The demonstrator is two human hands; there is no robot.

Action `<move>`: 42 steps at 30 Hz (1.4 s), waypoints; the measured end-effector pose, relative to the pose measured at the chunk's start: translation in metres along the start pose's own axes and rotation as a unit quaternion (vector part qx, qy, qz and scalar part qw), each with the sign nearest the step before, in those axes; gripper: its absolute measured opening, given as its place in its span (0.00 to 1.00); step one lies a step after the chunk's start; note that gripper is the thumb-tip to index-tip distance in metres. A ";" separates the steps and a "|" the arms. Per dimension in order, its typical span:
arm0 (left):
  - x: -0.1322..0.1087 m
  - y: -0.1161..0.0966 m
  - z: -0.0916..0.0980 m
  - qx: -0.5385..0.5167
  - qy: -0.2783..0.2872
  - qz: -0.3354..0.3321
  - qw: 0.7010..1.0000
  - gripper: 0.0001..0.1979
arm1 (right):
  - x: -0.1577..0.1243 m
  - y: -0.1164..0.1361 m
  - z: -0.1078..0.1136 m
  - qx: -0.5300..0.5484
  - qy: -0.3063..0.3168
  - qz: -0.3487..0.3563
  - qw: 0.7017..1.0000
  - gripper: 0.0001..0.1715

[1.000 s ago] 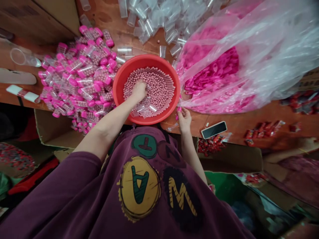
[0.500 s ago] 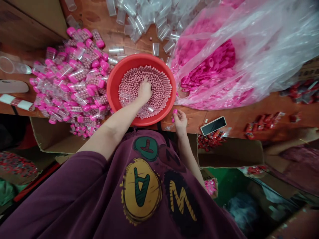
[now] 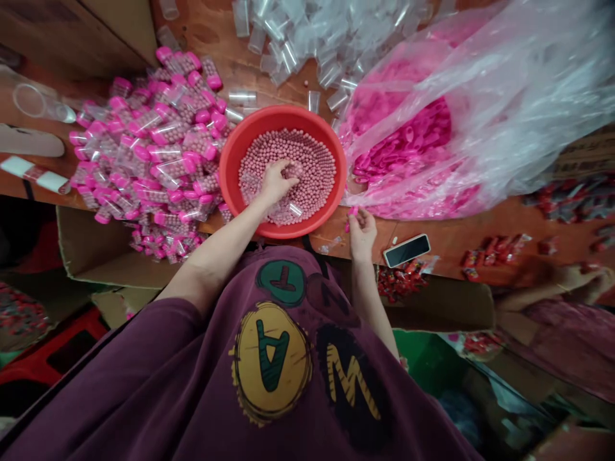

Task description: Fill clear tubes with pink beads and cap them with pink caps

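A red bowl (image 3: 227, 159) of small pink beads (image 3: 314, 163) stands at the table's front edge. Inside it, my left hand (image 3: 277, 184) is closed on a small clear tube (image 3: 293, 170) that appears filled with beads. More clear tubes (image 3: 295, 210) lie on the beads beside that hand. Just right of the bowl, my right hand (image 3: 363, 234) pinches a bright pink plastic cap (image 3: 353, 211) between its fingertips; part of the cap is hidden by the fingers.
Bead-filled tubes with pink caps (image 3: 163, 153) are heaped at left. Empty clear tubes (image 3: 288, 57) lie behind the bowl. A clear bag of pink caps (image 3: 408, 137) spreads at right, near a phone (image 3: 407, 250). Another person's arm (image 3: 533, 301) shows far right.
My left hand has lifted slightly out of the beads and turned, bringing the clear tube into sight. My right hand still pinches the pink cap. The whole view has shifted slightly.
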State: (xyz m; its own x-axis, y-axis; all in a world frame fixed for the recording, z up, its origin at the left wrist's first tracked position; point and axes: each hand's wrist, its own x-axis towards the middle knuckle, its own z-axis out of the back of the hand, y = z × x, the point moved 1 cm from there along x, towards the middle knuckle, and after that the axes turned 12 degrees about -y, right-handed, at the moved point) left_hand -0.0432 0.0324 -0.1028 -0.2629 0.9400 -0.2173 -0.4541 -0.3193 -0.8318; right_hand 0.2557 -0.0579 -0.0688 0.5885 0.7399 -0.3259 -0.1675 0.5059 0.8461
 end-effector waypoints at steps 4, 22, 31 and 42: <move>-0.020 -0.014 0.023 -0.205 0.026 0.080 0.975 0.28 | 0.004 0.032 -0.008 0.010 0.028 0.104 0.994 0.34; -0.077 -0.084 0.105 -0.452 0.120 0.246 0.849 0.15 | -0.047 0.168 -0.109 0.055 0.345 0.277 0.895 0.27; -0.086 -0.091 0.087 -0.548 0.104 0.299 0.774 0.14 | -0.049 0.179 -0.106 -0.023 0.356 0.432 0.828 0.23; -0.088 -0.086 0.081 -0.534 0.124 0.298 0.781 0.13 | -0.044 0.178 -0.100 -0.091 0.356 0.467 0.804 0.19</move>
State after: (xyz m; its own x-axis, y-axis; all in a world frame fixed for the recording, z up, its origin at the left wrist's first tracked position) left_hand -0.0495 -0.0328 0.0289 0.0757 0.6986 -0.7115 0.6905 -0.5515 -0.4681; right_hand 0.1210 0.0441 0.0543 -0.4522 0.8686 0.2026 -0.4239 -0.4092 0.8080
